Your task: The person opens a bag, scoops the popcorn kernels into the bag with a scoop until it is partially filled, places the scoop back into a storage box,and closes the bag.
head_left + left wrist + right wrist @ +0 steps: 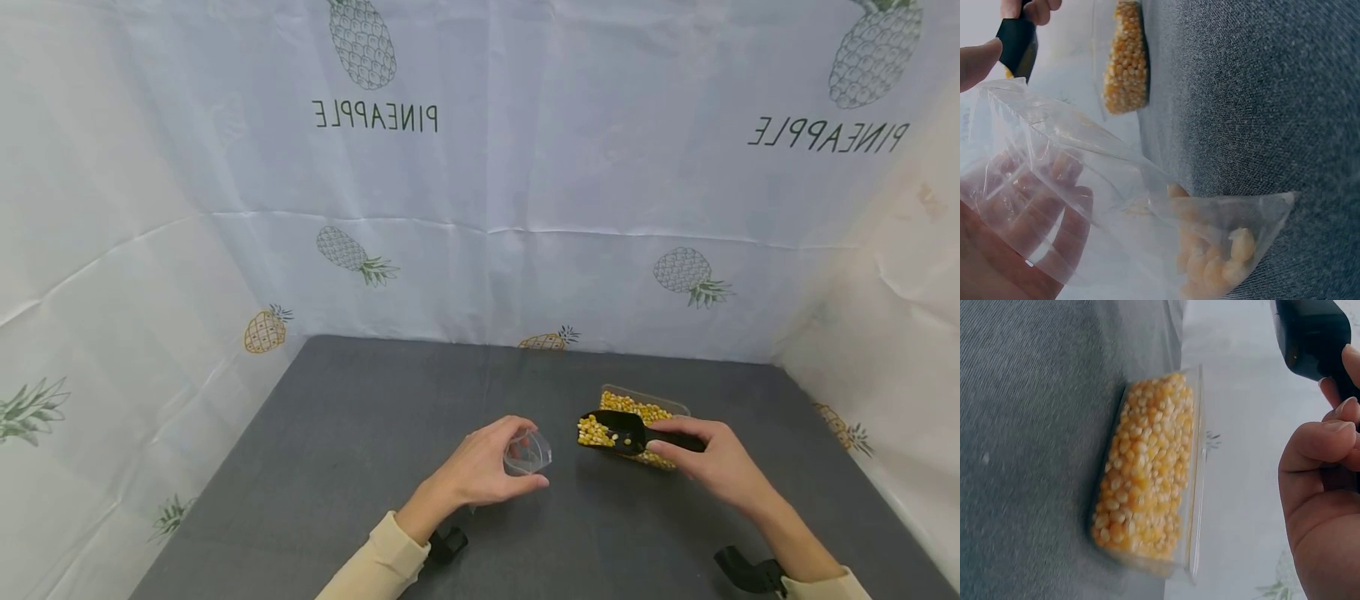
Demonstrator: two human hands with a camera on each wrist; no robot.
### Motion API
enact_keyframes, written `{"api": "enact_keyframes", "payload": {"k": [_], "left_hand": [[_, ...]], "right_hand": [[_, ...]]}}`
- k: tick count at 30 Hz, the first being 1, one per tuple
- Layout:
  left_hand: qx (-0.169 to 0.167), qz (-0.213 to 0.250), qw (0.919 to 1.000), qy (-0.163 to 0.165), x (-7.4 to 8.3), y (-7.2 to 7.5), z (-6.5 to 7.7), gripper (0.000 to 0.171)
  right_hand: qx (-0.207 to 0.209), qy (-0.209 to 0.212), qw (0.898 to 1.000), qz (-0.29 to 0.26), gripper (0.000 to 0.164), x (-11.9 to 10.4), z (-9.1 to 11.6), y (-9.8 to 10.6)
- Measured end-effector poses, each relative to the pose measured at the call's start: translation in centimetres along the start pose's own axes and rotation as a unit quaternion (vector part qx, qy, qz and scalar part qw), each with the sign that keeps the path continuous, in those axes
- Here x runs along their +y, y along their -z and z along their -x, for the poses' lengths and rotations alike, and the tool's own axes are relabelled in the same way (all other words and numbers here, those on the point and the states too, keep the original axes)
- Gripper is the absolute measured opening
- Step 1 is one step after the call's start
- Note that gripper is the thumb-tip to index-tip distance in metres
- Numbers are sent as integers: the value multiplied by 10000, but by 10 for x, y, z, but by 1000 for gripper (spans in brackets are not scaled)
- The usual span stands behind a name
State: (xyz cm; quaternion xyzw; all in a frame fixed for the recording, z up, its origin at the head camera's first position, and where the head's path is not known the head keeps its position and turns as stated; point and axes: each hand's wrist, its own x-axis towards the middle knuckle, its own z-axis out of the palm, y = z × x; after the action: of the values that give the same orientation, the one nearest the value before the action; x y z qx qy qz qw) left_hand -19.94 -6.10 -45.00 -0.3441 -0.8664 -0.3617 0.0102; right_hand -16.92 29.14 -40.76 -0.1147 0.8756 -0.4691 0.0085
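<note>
My left hand [483, 467] holds a clear plastic bag [529, 453], its thumb and fingers curved around the spread mouth. Some corn kernels [1215, 265] lie in the bag's lower corner in the left wrist view, close over the table. In my right hand [723, 467] is the handle of a black scoop [628, 432], with yellow kernels [593, 432] gathered toward its front edge. The scoop is level with the bag's mouth and a short way to its right. Behind and partly under it stands a clear rectangular container [1196, 506], well filled with corn kernels.
A dark grey table [375, 417] carries everything. White cloth [487, 175] printed with pineapples hangs along the back and both sides. Black camera mounts [448, 546] sit at both wrists.
</note>
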Motion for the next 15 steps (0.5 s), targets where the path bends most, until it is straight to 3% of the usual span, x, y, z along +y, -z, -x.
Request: {"api": "enact_keyframes", "payload": {"k": [15], "left_hand": [[-69,28,10000,33,1,1,0,67]], "right_hand": [[-122,523,9986,35,28,-7,-7,-22]]}}
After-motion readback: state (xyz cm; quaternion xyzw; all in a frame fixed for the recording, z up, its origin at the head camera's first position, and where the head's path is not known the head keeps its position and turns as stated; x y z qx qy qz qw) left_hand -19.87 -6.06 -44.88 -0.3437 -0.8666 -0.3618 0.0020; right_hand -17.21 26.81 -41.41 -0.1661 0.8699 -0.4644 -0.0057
